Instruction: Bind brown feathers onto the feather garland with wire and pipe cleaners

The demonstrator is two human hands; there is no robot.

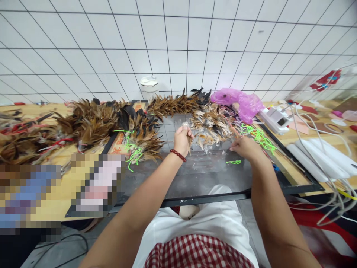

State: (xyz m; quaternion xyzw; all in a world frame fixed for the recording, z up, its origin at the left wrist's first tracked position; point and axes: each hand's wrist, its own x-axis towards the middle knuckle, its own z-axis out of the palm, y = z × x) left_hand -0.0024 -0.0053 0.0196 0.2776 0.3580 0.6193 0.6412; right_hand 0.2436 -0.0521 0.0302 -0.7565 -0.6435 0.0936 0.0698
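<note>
My left hand [182, 140], with a dark red bead bracelet [178, 155] at the wrist, is closed around a small bunch of feathers [190, 146]. Pale quill ends stick out above the fist and brown tips hang below it. To the right, my right hand [245, 148] is low over the dark glossy board [206, 175] with its fingers pinched together; whatever they hold is too small to make out. Between and behind the hands lies a pile of loose brown and white feathers [210, 124]. A short bright green string [233, 162] rests on the board below my right fingers.
Bundles of brown feathers [92, 119] fill the left side, with green strings [134, 152] nearby. A feather strip [175, 104], lidded cup [150, 85] and pink plastic bag [240, 102] stand or lie behind. Rightward are green strings [260, 137], a white charger [276, 119] and tangled cables [331, 182].
</note>
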